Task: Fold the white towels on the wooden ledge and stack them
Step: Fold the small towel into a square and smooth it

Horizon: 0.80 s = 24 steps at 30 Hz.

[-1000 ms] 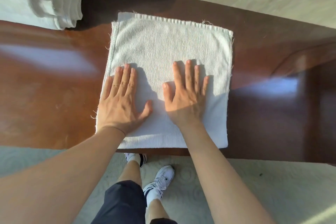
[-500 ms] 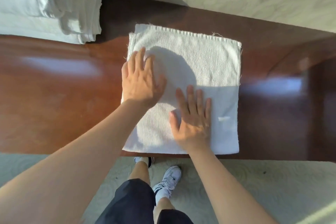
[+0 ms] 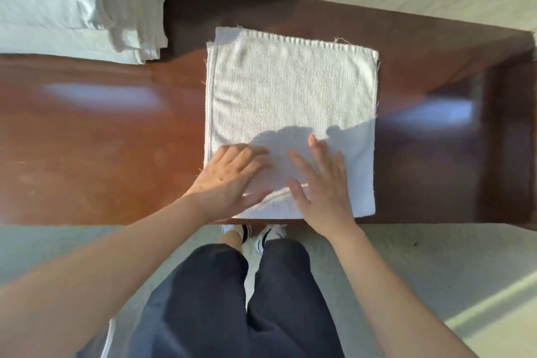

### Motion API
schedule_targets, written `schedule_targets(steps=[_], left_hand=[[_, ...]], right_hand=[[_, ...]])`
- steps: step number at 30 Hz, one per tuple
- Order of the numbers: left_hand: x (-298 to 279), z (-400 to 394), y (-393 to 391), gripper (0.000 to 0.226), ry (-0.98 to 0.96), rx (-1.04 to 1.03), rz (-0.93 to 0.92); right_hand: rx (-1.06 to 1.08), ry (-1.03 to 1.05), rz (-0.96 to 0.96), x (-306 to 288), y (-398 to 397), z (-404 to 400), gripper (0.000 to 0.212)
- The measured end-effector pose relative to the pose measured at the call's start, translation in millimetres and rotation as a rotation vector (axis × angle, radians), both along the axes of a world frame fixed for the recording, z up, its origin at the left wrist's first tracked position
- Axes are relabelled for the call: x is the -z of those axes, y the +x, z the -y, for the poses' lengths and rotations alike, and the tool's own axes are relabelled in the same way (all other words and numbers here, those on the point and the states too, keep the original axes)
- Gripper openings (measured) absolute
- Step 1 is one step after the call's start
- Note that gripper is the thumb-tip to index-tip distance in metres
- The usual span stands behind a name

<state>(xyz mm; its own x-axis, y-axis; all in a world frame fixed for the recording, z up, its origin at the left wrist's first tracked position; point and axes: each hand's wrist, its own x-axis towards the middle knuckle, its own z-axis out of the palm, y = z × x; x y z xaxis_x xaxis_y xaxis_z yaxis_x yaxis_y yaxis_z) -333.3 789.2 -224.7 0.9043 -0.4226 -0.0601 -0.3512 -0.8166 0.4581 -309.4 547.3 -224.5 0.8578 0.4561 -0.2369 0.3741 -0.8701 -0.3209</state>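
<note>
Folded white towel lies flat mid-ledge, a layered square with frayed edges, near edge at the lip of the wooden ledge. Your left hand lies on its near left corner, fingers loosely spread; motion blur hides the fingertips. Your right hand presses flat beside it, fingers straight and apart. Stack of folded towels at far left, cut off by the frame.

A white folded towel lies flat and square on the wooden ledge, stretching away beyond the fingertips. A stack of folded towels sits far left of them.
</note>
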Motion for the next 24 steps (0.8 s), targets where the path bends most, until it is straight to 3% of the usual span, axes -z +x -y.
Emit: schedule_targets(steps=[4, 6, 9, 11, 13, 15, 18, 22, 24], left_hand=[[3, -14, -43, 0.065, 0.051, 0.088, -0.048], [7, -29, -44, 0.054, 0.053, 0.131, -0.005], [-1, -44, -27, 0.036, -0.03, 0.103, 0.036], [-11, -47, -12, 0.036, -0.085, -0.013, -0.069], [-21, -48, 5, 0.04, -0.132, -0.21, -0.243], [-28, -49, 24, 0.03, -0.224, -0.4, -0.341], [-41, -51, 61, 0.011, -0.25, -0.608, -0.339], [-47, -53, 113, 0.02, -0.448, -0.87, -0.334], [-47, -54, 141, 0.025, -0.534, -0.949, -0.357]], right_hand=[[-0.124, -0.098, -0.114, -14, -28, 46, 0.069], [-0.138, -0.144, -0.171, -17, -29, 65, 0.075], [-0.097, -0.063, -0.14, -22, -18, 78, 0.055], [-0.092, -0.003, -0.083, -25, -4, 77, 0.034], [-0.026, 0.04, -0.08, -36, 20, 69, 0.034], [0.129, 0.054, -0.185, -49, 51, 60, 0.033], [0.179, 0.053, -0.23, -59, 106, 54, 0.028], [0.199, 0.187, -0.129, -67, 177, 51, 0.031], [0.179, 0.126, -0.161, -72, 210, 50, 0.035]])
